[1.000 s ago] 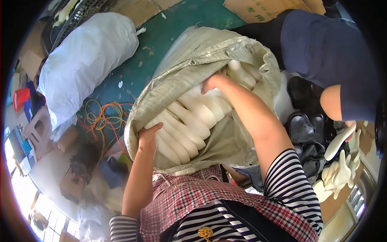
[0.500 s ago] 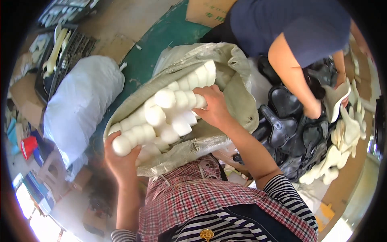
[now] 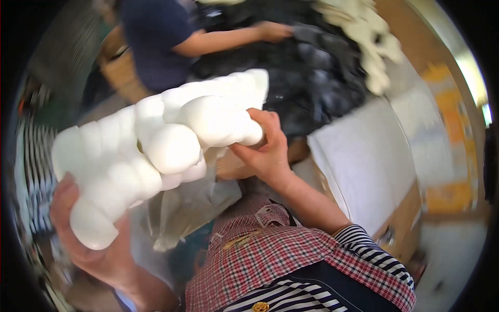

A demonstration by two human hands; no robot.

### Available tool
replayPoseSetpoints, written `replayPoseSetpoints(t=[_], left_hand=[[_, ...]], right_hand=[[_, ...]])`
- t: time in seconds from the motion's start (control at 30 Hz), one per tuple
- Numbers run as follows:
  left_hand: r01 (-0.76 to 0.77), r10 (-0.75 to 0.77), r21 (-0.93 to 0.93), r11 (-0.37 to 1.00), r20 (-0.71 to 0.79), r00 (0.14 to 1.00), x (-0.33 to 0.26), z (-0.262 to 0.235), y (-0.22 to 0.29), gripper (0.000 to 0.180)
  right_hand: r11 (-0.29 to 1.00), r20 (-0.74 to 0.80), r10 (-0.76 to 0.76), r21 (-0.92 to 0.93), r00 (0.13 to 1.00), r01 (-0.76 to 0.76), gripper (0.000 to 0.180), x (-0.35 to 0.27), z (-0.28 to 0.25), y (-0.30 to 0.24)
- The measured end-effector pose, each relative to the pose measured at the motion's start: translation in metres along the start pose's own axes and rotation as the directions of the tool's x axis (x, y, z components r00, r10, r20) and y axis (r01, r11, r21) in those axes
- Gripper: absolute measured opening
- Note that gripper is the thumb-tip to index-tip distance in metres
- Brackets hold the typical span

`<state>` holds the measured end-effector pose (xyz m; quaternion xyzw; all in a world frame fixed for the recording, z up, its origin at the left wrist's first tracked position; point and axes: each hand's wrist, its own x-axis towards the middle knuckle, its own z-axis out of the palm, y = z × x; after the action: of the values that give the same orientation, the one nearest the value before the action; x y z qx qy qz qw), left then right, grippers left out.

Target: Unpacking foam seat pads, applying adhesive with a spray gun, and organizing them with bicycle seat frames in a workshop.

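Observation:
Both my hands carry a bundle of nested white rounded pieces (image 3: 119, 171), smooth and stacked in rows; they look like saddle-shaped shells or pads, though the exact kind is unclear. My left hand (image 3: 99, 244) is wrapped under the lower left end, its fingers partly hidden behind the stack. My right hand (image 3: 267, 151) grips the narrow right end between thumb and fingers. Below the bundle hangs a pale sack (image 3: 192, 205), blurred and partly covered by it.
Ahead, a co-worker in a dark blue shirt (image 3: 156, 36) reaches a hand (image 3: 275, 32) toward blurred black saddles (image 3: 317, 67). Cream-coloured pieces (image 3: 358, 31) lie beyond them. To the right are a white sheet-covered box (image 3: 364, 151) and an orange-yellow taped surface (image 3: 455, 130).
The white stack has come up out of the open sack, held in both hands and closer to me. My view has swung to the right, toward the black saddles and the white-covered box.

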<state>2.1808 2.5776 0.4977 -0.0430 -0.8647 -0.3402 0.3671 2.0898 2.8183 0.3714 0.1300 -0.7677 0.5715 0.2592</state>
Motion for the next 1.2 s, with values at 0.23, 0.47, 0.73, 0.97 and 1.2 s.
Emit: replayPoseSetpoints(t=[0.23, 0.47, 0.73, 0.97, 1.2], left_hand=[[-0.676, 0.772, -0.393, 0.623, 0.173, 0.611, 0.085, 0.163, 0.169, 0.053], [-0.387, 0.996, -0.922, 0.026, -0.008, 0.085, 0.084, 0.35, 0.392, 0.055], [0.247, 0.68, -0.675, -0.695, -0.729, -0.076, 0.02, 0.566, 0.597, 0.057], [0.084, 0.745, -0.758, 0.646, 0.651, 0.147, -0.048, 0.754, 0.56, 0.094], [0.704, 0.616, -0.575, 0.418, 0.748, 0.246, -0.049, 0.785, 0.537, 0.079]], right_hand=[[0.945, -0.585, 0.318, 0.134, 0.746, -0.297, 0.05, -0.042, -0.171, 0.033], [0.917, -0.912, 0.354, 0.296, 0.208, -0.266, 0.048, -0.089, -0.326, 0.026], [0.913, -0.947, 0.321, 0.302, 0.024, -0.273, 0.051, -0.104, -0.408, 0.054], [0.691, -0.893, 0.287, -0.058, 0.347, -0.721, 0.073, -0.079, -0.442, 0.115], [0.352, -0.765, 0.21, -0.522, 0.609, -0.777, 0.074, -0.098, -0.465, 0.182]])
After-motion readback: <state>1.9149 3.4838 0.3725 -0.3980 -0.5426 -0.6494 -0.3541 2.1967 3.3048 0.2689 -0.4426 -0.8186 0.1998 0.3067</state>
